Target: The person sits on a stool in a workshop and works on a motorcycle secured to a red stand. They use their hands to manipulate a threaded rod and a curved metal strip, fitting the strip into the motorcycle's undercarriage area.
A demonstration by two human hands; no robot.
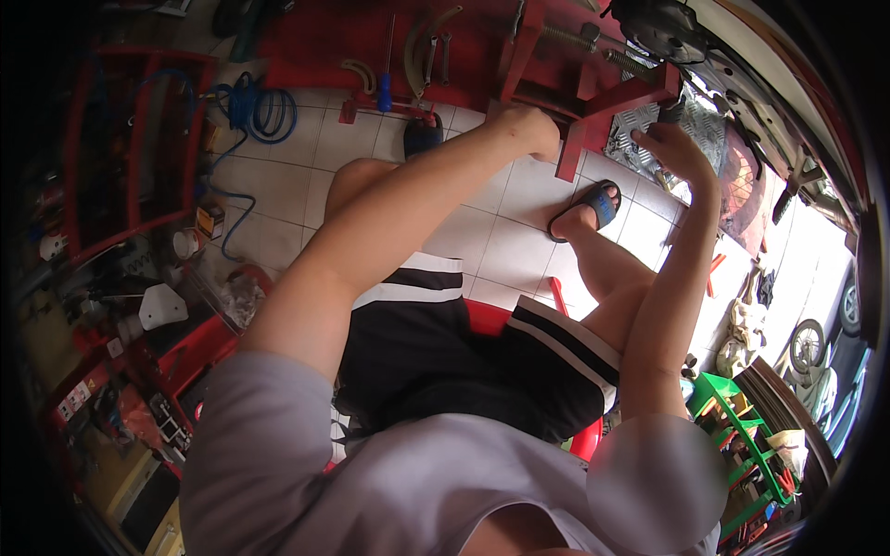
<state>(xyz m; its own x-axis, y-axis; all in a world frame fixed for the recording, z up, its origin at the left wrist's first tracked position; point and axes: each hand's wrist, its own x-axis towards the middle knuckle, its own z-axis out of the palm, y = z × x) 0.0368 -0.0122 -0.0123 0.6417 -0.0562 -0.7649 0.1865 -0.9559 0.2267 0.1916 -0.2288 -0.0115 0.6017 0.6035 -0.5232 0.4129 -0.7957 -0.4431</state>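
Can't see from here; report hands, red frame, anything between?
Left hand curled at red frame, contact unclear. Right hand near patterned metal plate. Frame's bar between hands in view.

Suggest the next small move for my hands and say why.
Perhaps move your right hand toward the red metal frame: your left hand appears close to it, while the right shows apart from it, in front of the shiny metal plate.

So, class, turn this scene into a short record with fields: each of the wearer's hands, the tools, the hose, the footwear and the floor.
Left hand: curled, by the red frame; contact unclear
Right hand: right of the left hand; grip unclear
Tools: blue-handled screwdriver, wrenches to its right
Hose: blue, partly coiled
Footwear: dark sandals
Floor: pale tiles
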